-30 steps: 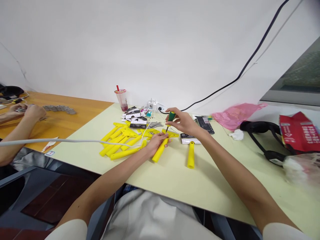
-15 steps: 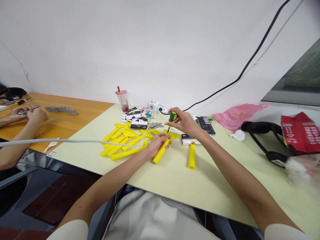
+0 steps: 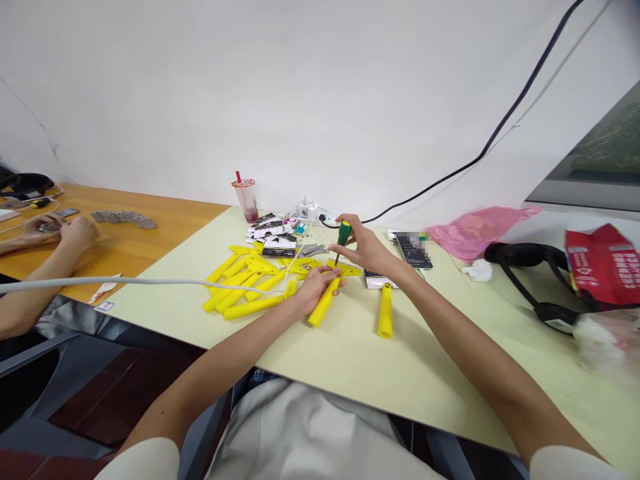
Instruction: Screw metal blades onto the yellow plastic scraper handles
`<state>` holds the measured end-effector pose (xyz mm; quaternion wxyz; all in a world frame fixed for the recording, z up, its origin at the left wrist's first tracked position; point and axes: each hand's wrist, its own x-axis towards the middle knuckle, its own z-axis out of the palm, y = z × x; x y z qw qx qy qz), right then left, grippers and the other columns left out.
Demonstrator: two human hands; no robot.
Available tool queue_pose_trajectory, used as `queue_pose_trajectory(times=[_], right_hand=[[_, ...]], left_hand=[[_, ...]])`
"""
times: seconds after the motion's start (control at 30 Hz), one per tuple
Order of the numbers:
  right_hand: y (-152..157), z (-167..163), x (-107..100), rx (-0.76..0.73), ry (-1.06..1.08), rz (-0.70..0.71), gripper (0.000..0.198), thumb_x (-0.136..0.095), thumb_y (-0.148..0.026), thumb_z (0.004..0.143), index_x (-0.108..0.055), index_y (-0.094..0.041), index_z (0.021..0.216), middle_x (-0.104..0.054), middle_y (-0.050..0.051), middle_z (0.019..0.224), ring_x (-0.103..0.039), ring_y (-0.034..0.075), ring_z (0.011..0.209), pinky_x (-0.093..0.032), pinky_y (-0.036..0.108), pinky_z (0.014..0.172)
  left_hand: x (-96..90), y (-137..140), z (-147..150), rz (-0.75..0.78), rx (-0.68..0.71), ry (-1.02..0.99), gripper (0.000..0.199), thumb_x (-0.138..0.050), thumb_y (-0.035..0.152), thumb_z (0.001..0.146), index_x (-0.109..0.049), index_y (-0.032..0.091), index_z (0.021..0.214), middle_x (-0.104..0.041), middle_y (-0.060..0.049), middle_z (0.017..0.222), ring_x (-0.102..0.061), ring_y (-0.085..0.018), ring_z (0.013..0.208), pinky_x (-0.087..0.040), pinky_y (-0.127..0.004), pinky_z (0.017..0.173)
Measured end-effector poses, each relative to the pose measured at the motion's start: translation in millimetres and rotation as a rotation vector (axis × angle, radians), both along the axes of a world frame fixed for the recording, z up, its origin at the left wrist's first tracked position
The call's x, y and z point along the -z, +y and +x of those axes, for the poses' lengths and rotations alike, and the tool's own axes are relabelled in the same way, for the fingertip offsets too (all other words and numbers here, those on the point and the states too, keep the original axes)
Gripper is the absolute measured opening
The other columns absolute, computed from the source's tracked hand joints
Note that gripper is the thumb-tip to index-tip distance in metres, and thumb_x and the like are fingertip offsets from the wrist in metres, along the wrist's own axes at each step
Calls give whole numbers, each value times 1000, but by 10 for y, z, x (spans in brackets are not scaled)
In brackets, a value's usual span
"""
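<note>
The yellow tool (image 3: 323,308) is sitting between the near and back edges of the cream table (image 3: 345,373), where the left hand (image 3: 316,287) is clamping it near its head and the right hand (image 3: 367,247) is pinching the green screwdriver (image 3: 344,233) above; the step in hand is apparently screwdriving, probably calling next for a steady grip and an upright shaft. Toward the back edge, the black box (image 3: 279,249) and phone (image 3: 413,253) are showing unreadable print, and farther right a red packet (image 3: 603,267) is bearing illegible white lettering.
</note>
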<state>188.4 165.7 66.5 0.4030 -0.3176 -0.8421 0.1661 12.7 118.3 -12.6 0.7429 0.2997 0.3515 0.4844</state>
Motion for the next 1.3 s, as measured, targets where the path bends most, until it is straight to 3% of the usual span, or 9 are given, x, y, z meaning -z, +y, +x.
queue_pose_trajectory(times=[0.1,0.17,0.3,0.5,0.77,0.9,1.0,1.17,1.3], right_hand=[[-47,18,-51,-165,-11,-39,54,-69,-46,101,-43,-32,146,-71,9,123,-73,27,113,-61,53,105],[-76,25,-82,-228,25,-112,51,-68,-44,102,-43,-33,146,-72,8,123,-74,26,115,-61,52,106],[-80,5,-71,-128,105,-102,58,-79,-55,94,-51,-32,139,-74,2,102,-77,25,92,-65,48,97],[-49,-42,-24,83,164,121,63,-86,-67,84,-58,-29,126,-71,6,116,-69,21,83,-63,40,83],[-79,-120,28,-11,169,-14,61,-74,-61,97,-41,-32,139,-71,1,98,-70,22,78,-62,43,81],[-148,-63,-92,-80,27,-2,45,-62,-55,105,-46,-29,138,-69,8,113,-71,26,97,-62,49,93],[-153,-23,-156,-122,63,-45,48,-64,-55,104,-48,-30,141,-67,12,127,-73,28,109,-63,51,99],[-98,14,-169,-61,51,-18,54,-76,-56,96,-57,-30,139,-73,7,113,-75,26,93,-66,49,96],[-126,43,-214,-38,-35,68,40,-71,-51,100,-61,-28,131,-70,11,130,-72,27,101,-65,47,96]], left_hand=[[3,1,-10,4,0,-4,19,-78,8,90,-60,13,89,-67,-6,89,-72,-15,72,-45,-22,45],[1,1,-11,5,4,-9,20,-80,9,90,-61,14,91,-67,-6,89,-72,-15,72,-45,-22,46],[-19,-7,1,7,-3,-3,24,-82,10,88,-59,15,93,-67,-6,93,-73,-16,71,-44,-22,44],[-83,-32,-16,46,20,-61,32,-85,12,84,-56,17,98,-68,-6,99,-75,-17,76,-44,-22,46],[-40,-44,1,29,28,-48,39,-87,14,83,-52,19,97,-70,-6,97,-75,-18,74,-44,-22,46],[10,-37,27,20,12,-25,40,-89,14,81,-52,19,96,-70,-7,97,-76,-19,72,-44,-22,45],[18,-16,10,21,8,-31,38,-89,14,82,-54,18,96,-70,-7,98,-76,-19,75,-45,-22,46],[17,5,-18,15,9,-45,37,-89,14,82,-55,17,98,-70,-7,98,-76,-18,77,-45,-21,47],[16,1,-13,15,-9,-36,37,-88,14,82,-55,17,96,-70,-6,96,-75,-18,73,-45,-22,45]])
